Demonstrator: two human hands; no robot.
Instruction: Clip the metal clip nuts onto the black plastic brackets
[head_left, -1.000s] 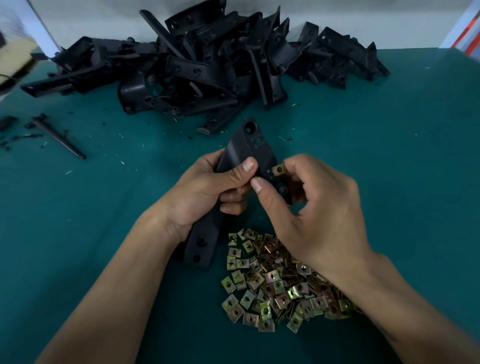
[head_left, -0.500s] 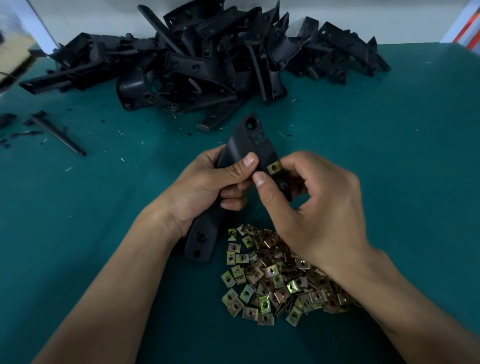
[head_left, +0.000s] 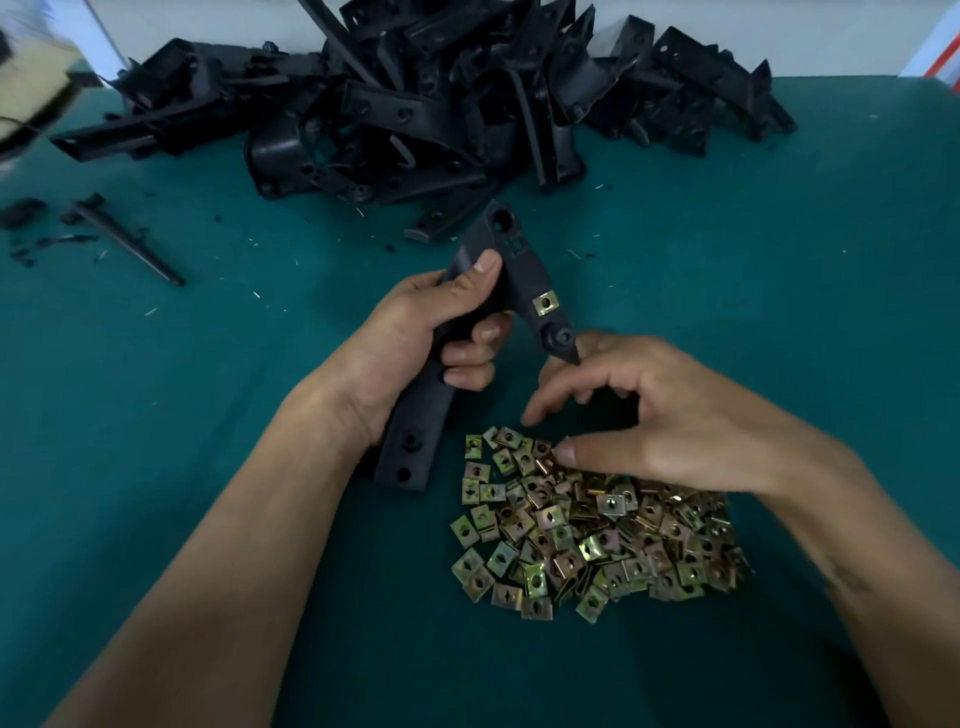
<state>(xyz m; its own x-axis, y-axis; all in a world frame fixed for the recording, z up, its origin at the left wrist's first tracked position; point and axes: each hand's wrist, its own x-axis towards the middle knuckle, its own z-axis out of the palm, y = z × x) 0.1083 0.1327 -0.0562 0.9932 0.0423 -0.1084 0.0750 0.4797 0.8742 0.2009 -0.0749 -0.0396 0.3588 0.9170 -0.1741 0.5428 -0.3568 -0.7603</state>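
1. Black plastic bracket (head_left: 511, 275) was held tilted above the teal counter (head_left: 779, 312), its lower end near the counter surface.
2. Left hand (head_left: 415, 348) was wrapped around the bracket's middle, thumb on the upper face and fingers curled beneath.
3. One metal clip nut (head_left: 545, 303) sat clipped on the bracket's right-hand edge, just above a round boss.
4. Right hand (head_left: 649, 421) hovered over the far edge of the loose clip nut pile (head_left: 587, 525), fingers relaxed and spread, gripping nothing visible; the thumb tip touched or nearly touched the top nuts.
5. The pile lay on the counter just right of the bracket's lower end.
6. A heap of black brackets (head_left: 441, 98) lay along the far side of the counter, well apart from the hands.
7. A slim black rod (head_left: 130, 244) lay at far left.
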